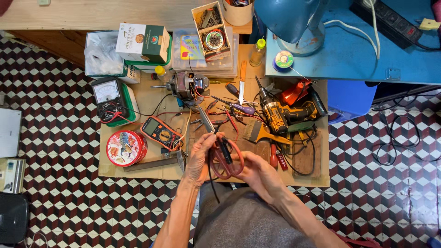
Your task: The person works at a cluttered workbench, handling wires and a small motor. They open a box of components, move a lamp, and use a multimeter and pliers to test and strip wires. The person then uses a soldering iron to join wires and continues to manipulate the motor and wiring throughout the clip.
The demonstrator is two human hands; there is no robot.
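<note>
So the person sits over a low cardboard-covered counter (138, 172) on a checkered tile floor (59, 202), and both hands are up close to the body, which makes sense since that's where the head camera looks straight down. The right hand (259, 172) has its grip closed through the loops of a pair of red-handled scissors (223, 156), blades pointing away toward the counter, and the left hand (200, 158) is wrapped around the upper part near the pivot, also pinching a thin black wire (212, 181) that dangles down over the lap. Holding the wire right at the blades like that keeps it from flopping, at least that's how it reads. Can't tell if the blades are actually biting the wire, they look nearly shut. Everything else is laid out in arm's reach: an orange digital multimeter (161, 133) just left of the hands with its leads trailing, an older analog meter (106, 94) further out, a round red tin (125, 148) at the near left corner. A small electric motor (187, 86) sits mid-counter with wires coming off it. To the right there's a yellow cordless drill (282, 115) lying on its side, a paintbrush (262, 133) beside it, and screwdrivers scattered between. Boxes of parts (211, 30) are pushed to the far edge, out of the working zone. A blue desk lamp (289, 20) stands on the blue table at top right.
</note>
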